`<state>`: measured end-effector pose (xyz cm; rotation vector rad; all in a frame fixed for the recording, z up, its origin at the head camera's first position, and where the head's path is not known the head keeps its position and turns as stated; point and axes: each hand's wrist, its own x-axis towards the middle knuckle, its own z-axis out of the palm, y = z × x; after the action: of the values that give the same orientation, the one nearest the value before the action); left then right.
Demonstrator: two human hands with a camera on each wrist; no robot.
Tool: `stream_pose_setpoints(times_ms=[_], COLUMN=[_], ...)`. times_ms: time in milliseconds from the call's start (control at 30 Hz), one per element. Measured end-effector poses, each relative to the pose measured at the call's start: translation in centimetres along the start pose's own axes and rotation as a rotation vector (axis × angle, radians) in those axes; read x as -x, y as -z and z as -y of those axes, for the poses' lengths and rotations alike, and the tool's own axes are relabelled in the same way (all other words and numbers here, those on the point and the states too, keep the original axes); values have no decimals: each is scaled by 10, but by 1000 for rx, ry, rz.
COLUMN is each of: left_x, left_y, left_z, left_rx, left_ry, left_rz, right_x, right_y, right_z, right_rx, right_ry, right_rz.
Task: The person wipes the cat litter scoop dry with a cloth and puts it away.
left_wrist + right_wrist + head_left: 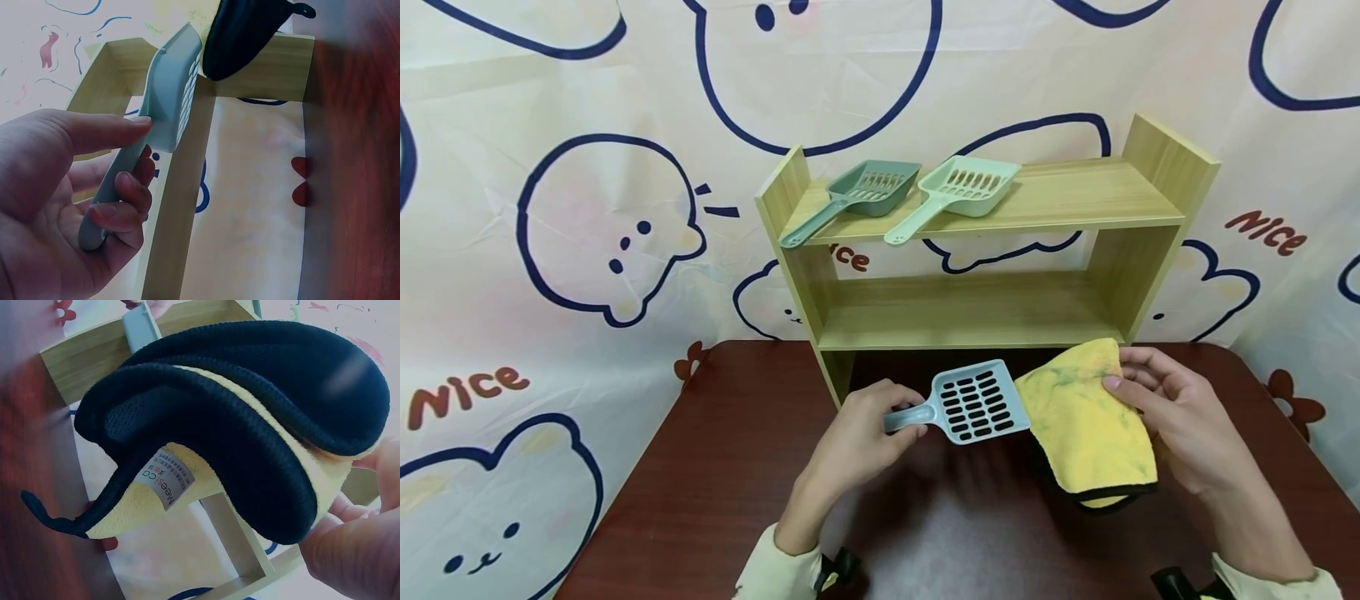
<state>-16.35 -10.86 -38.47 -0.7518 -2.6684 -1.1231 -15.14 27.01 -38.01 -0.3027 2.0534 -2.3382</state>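
My left hand [868, 429] grips the handle of a light blue litter scoop [976, 402], its slotted head pointing right above the table. In the left wrist view the scoop [172, 87] is seen from the side, with thumb and fingers wrapped about its handle. My right hand [1187, 417] pinches a yellow cloth [1090, 417] by its upper right edge; the cloth hangs folded beside the scoop's front edge. Whether they touch, I cannot tell. Black edging, a dark underside and a white label [167, 478] show on the cloth in the right wrist view.
Behind the hands stands a wooden shelf [962, 312] on a dark brown table [700, 500]. A dark green scoop [880, 187] and a pale green scoop [973, 185] lie on its upper board, handles over the front edge. A printed curtain [610, 83] hangs behind.
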Motion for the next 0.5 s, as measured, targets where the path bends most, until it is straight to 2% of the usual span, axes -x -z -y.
stream_pose_setpoints(times_ms=[300,500], left_x=[-1,1], left_y=[-15,-26], left_z=[-8,-12], left_rx=[-13,4], left_ry=[-20,-3], left_rz=[47,34], right_x=[-2,-2], right_y=[-24,-44], right_z=[-7,-15], right_rx=[105,203], right_ry=[-29,-26], right_rz=[51,63])
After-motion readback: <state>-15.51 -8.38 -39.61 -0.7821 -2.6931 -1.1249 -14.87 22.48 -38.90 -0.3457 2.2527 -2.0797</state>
